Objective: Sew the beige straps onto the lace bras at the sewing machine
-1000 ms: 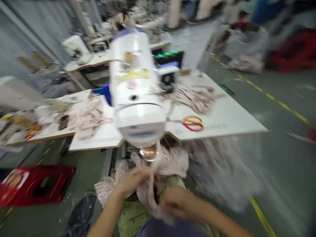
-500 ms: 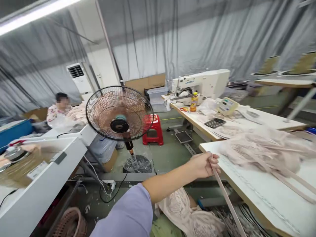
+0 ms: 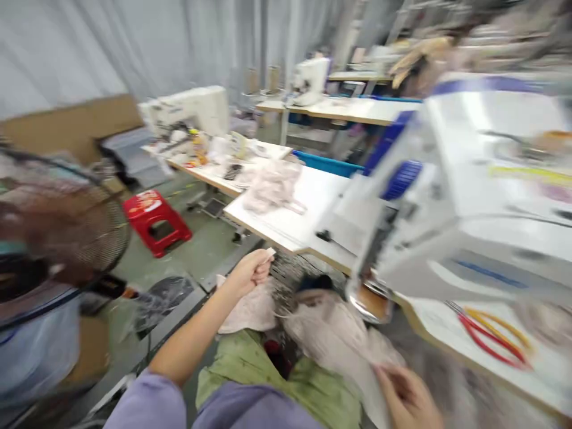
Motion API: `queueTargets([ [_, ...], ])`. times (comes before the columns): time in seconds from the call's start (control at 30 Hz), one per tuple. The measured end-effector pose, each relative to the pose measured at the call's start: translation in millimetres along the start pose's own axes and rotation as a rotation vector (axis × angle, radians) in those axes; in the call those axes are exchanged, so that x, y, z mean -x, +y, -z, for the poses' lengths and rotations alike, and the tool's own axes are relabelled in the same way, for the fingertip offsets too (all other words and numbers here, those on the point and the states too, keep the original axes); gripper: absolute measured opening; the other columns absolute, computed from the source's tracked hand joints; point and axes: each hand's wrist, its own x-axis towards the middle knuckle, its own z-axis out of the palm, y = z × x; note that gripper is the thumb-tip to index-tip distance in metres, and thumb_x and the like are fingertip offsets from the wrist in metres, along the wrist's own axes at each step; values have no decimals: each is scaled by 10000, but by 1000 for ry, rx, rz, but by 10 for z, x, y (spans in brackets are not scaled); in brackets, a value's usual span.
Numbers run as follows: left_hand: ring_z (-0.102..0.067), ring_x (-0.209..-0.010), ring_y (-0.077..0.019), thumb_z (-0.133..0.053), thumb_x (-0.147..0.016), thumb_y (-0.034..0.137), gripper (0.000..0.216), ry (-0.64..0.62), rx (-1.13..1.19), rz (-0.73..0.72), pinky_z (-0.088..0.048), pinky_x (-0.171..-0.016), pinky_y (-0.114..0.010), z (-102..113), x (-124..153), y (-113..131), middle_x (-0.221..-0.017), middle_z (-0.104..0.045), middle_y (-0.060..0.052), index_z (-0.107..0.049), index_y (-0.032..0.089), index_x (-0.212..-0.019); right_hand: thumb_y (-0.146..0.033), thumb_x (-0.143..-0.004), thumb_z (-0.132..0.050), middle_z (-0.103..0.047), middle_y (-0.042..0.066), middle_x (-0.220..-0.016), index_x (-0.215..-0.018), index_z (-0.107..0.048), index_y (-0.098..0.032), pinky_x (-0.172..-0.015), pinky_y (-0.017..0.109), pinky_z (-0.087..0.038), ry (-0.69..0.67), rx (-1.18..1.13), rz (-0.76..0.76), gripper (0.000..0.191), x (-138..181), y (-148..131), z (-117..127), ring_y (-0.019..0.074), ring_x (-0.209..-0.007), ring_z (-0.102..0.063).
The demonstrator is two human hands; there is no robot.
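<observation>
My left hand [image 3: 251, 271] is closed in a fist on the end of a pale fabric strip, held just below the near edge of the white table [image 3: 286, 229]. At the bottom right, my right hand [image 3: 409, 396] grips pale pink fabric [image 3: 330, 336] that lies across my lap. A white sewing machine [image 3: 469, 196] fills the right side, blurred by motion. A pile of pale pink fabric strips [image 3: 272, 185] rests on the table beyond my left hand.
Red and yellow scissors [image 3: 491, 336] lie on the table at the right. A red stool [image 3: 154, 220] stands on the green floor, and a standing fan [image 3: 62, 232] is at the left. More tables with sewing machines [image 3: 187, 113] stand behind.
The view has swung right, back toward the sewing machine. My left hand has drawn the strip off the table toward my lap; my right hand has come back into view on the fabric.
</observation>
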Motion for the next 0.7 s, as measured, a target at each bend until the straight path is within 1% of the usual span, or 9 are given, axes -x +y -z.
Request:
queueTargets([
  [0.07,-136,-407,-30,-736,-800,437,317,-109,-78,76,-106,-420,-176,-241,0,-181,-478,-293,120,-589,156,-804,-552,-938,-531,-690,87,-947,-960,-673,-233,-711,363,-561,132,-57,-84,350,109,71,-28,221,-816,-656],
  [0.1,-138,-414,-30,-740,-796,450,330,-152,-117,108,-113,-427,-177,-356,16,-261,-478,-297,118,-599,152,-795,-581,-926,-520,-696,87,-885,-916,-677,-218,-691,367,-554,151,-104,-83,395,107,60,-46,225,-765,-652],
  [0.2,-158,-433,-38,-748,-789,464,338,-232,-220,187,-126,-446,-189,-645,94,-454,-488,-306,110,-624,150,-777,-541,-925,-529,-708,65,-836,-939,-700,-198,-645,312,-511,95,-225,-46,383,-6,-94,-44,195,-705,-630],
  [0.27,-199,-443,-50,-726,-808,464,322,-265,-349,181,-138,-457,-199,-784,142,-540,-496,-322,98,-641,155,-775,-516,-934,-521,-679,37,-760,-990,-704,-193,-567,267,-450,75,-269,-52,375,-82,-225,9,155,-613,-567],
  [0.37,-343,-499,-84,-629,-878,463,320,-370,-689,76,-234,-495,-212,-928,186,-615,-551,-437,52,-658,168,-756,-531,-920,-545,-620,2,-676,-1061,-694,-181,-507,238,-377,63,-314,-53,406,-147,-362,127,123,-540,-487],
  [0.43,-425,-558,-113,-578,-905,453,354,-449,-915,-18,-295,-539,-229,-982,203,-658,-595,-508,27,-637,177,-693,-511,-908,-583,-661,10,-742,-1071,-697,-187,-548,235,-401,34,-306,-23,381,-171,-406,207,125,-593,-529],
  [0.53,-482,-575,-147,-543,-911,456,400,-495,-1153,-117,-320,-548,-247,-959,162,-771,-581,-543,14,-583,189,-616,-426,-897,-621,-716,15,-834,-966,-734,-202,-640,234,-429,-74,-222,41,261,-219,-385,289,140,-722,-606],
  [0.63,-567,-578,-191,-489,-923,461,379,-561,-1303,-149,-385,-536,-270,-870,-24,-904,-599,-610,-3,-605,218,-657,-331,-831,-676,-672,-21,-723,-849,-734,-205,-627,223,-381,-119,-157,62,139,-344,-207,311,128,-692,-578],
  [0.7,-650,-708,-241,-518,-911,427,286,-427,-1405,-393,-468,-630,-313,-852,-141,-941,-686,-661,-24,-659,244,-742,-251,-741,-713,-607,-41,-672,-793,-692,-197,-625,222,-363,24,-266,-34,78,-452,-45,285,123,-672,-538],
])
